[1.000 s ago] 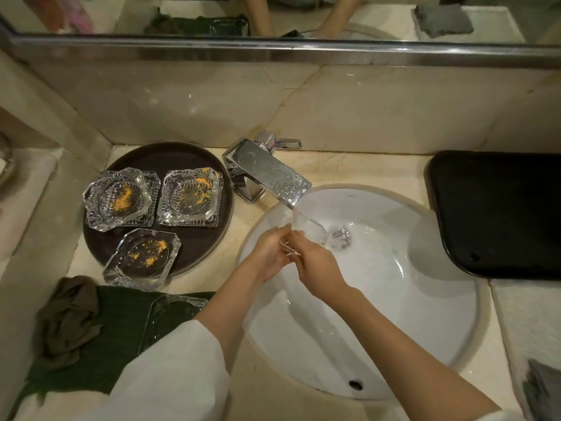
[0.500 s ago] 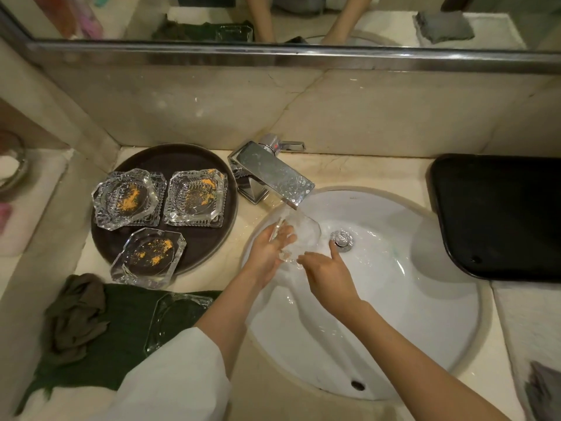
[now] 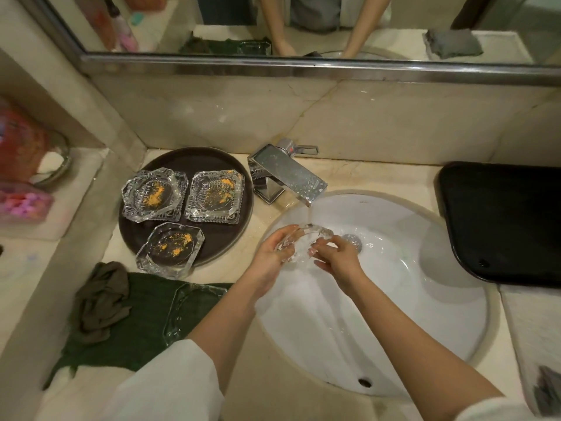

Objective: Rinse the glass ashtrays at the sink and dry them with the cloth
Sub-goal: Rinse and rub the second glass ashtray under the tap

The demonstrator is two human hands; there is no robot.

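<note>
Water runs from the chrome faucet (image 3: 288, 174) into the white sink (image 3: 425, 314). Under the stream I hold a clear glass ashtray (image 3: 303, 241). My left hand (image 3: 273, 256) grips its left side and my right hand (image 3: 337, 256) holds its right edge with curled fingers. Three glass ashtrays with orange residue, one at the back left (image 3: 151, 194), one at the back right (image 3: 215, 196) and one in front (image 3: 170, 249), sit on a round dark tray (image 3: 236, 238). Another clear ashtray (image 3: 188, 311) lies on a green towel (image 3: 136, 329). A crumpled brown cloth (image 3: 101, 302) lies beside it.
A black rectangular tray (image 3: 504, 220) sits right of the sink. A white mat (image 3: 534, 329) with a grey cloth (image 3: 549, 390) is at the lower right. A mirror (image 3: 303, 22) runs along the back wall. Bottles and a bowl stand on the left ledge (image 3: 45, 189).
Both hands have turned the ashtray under the running water, and my right hand has closed back onto its right edge. The camera view shifted slightly.
</note>
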